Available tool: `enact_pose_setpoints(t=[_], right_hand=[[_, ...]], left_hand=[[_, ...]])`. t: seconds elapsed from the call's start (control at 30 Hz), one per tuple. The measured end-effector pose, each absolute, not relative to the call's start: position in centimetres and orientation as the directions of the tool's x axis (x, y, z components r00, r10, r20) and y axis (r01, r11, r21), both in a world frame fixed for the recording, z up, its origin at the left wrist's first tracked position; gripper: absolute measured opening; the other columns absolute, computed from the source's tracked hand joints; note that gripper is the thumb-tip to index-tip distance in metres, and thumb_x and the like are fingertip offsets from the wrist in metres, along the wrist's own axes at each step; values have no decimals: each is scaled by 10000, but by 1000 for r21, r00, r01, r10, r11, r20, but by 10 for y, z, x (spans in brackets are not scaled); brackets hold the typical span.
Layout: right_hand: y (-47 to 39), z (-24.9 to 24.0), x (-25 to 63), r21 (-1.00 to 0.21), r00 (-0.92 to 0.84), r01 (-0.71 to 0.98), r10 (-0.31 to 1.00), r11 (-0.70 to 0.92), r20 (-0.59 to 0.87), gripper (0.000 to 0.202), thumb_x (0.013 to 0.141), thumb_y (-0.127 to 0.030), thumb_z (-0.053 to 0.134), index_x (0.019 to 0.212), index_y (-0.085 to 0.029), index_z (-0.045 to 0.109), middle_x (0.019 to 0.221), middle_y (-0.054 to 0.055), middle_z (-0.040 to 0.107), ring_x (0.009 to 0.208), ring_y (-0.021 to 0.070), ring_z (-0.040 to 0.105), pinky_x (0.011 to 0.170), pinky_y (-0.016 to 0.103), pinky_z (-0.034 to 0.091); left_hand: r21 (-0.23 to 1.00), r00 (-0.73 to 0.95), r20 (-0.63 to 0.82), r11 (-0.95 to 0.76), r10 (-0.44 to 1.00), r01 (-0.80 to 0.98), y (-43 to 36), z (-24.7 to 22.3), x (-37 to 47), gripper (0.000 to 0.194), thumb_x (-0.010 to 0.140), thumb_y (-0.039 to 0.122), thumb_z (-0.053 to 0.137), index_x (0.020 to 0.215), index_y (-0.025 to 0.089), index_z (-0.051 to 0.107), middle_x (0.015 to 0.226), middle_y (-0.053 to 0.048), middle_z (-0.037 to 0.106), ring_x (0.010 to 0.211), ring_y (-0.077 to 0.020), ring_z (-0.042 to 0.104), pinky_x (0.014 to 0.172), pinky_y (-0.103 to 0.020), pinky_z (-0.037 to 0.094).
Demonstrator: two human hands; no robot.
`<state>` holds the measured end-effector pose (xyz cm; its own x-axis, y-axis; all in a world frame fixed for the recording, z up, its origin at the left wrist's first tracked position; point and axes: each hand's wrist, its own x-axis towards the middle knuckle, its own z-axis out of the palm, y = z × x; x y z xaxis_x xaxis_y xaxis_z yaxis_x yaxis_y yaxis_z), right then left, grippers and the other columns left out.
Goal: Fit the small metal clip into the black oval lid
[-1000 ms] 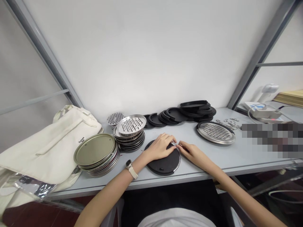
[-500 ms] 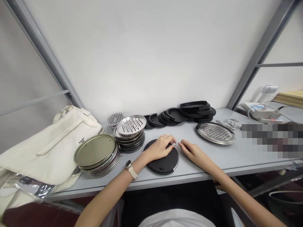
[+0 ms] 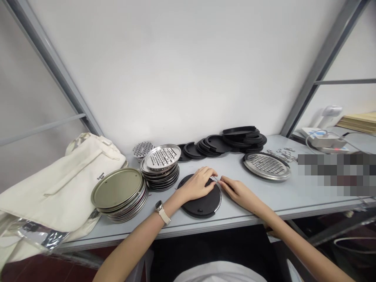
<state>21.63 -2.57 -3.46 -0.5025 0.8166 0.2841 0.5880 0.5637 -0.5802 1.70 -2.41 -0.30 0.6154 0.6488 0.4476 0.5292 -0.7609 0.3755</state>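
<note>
A round black disc with a small oval hole lies on the table in front of me, a thin shiny rim showing at its right edge. My left hand rests over its upper part, fingers curled at the far right edge. A thin metal wire piece spans the small gap between my hands at that edge. My right hand pinches its near end. Whether the left fingertips also grip the wire I cannot tell. To the left stand a stack of grater discs and a stack of olive-green round plates.
Black round holders are heaped along the wall. A perforated metal disc in a black holder lies to the right, near several small wire clips. A cream bag covers the left end. Grey shelf posts frame the table.
The wire between my hands has tilted, and my right hand has shifted slightly left toward the disc. My left hand stays on the disc. The view has moved slightly.
</note>
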Motion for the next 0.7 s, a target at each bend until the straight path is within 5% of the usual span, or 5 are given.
enact_pose_setpoints(t=[0.4, 0.7], right_hand=[[-10, -37, 208, -540, -543, 616, 806, 574, 236, 354, 962, -395, 293, 862, -197, 568, 725, 43, 642, 634, 184, 585, 610, 263, 390], [-16, -33, 205, -578, -504, 585, 813, 569, 290, 337, 967, -395, 269, 761, -212, 462, 629, -10, 524, 564, 148, 490, 575, 252, 366]], left_hand=[[297, 583, 433, -719, 687, 628, -25, -2, 17, 161, 908, 115, 363, 987, 177, 489, 1009, -51, 568, 984, -192, 512, 914, -342, 383], [341, 557, 427, -697, 713, 631, -25, 1, 16, 212, 903, 81, 319, 966, 182, 494, 984, -46, 582, 962, -191, 522, 897, -345, 389]])
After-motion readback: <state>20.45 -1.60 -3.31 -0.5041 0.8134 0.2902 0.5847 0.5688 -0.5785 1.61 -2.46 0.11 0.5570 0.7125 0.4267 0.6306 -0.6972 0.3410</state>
